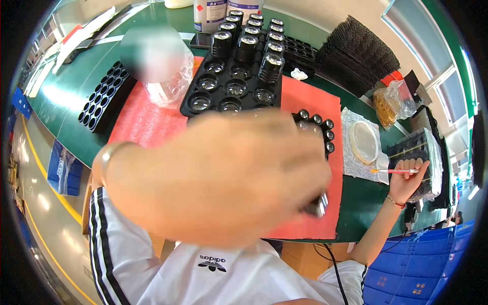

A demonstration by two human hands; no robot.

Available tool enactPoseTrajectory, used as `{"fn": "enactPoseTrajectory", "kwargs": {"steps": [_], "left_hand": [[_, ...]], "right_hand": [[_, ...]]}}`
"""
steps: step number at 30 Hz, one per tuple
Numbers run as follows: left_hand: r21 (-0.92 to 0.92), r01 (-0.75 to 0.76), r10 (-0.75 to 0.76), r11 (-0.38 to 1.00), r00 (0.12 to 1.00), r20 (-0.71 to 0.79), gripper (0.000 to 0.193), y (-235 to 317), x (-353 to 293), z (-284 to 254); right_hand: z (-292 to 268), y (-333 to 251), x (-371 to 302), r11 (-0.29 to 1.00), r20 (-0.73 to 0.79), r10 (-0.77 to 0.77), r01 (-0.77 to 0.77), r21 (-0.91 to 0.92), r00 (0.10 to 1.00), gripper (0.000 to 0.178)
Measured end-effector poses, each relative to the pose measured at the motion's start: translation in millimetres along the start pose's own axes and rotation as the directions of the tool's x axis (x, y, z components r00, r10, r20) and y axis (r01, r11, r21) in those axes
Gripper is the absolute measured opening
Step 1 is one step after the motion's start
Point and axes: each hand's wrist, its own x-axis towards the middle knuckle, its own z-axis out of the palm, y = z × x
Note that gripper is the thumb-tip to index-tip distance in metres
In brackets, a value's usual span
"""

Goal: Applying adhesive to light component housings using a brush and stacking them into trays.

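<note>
Brush [395, 171] in right hand [405, 182], tip leftward | left hand [239, 173] stretched rightward, blurred

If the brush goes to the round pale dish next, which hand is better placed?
Probably the right hand: it holds the brush, bristles near the round pale dish. The left hand, blurred, appears over the red mat, farther from the dish.

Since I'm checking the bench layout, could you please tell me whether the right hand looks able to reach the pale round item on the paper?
Probably yes: the right hand holds a brush with its tip near the pale round item, and nothing visible blocks the way.
</note>
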Motion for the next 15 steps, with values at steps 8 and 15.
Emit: {"fn": "enactPoseTrajectory", "kwargs": {"steps": [8,15], "left_hand": [[0.287,0.317,-0.340,0.904,0.940,0.036,0.030,-32,-3,-60],[0.216,0.442,-0.447,0.871,0.894,-0.026,0.031,-54,-5,-65]], "right_hand": [[1,1,1,1.000,-0.032,-0.014,0.014,-0.014,0.999,0.036],[-1,0,0,0.999,-0.030,-0.014,0.013,-0.032,0.999,0.036]]}}
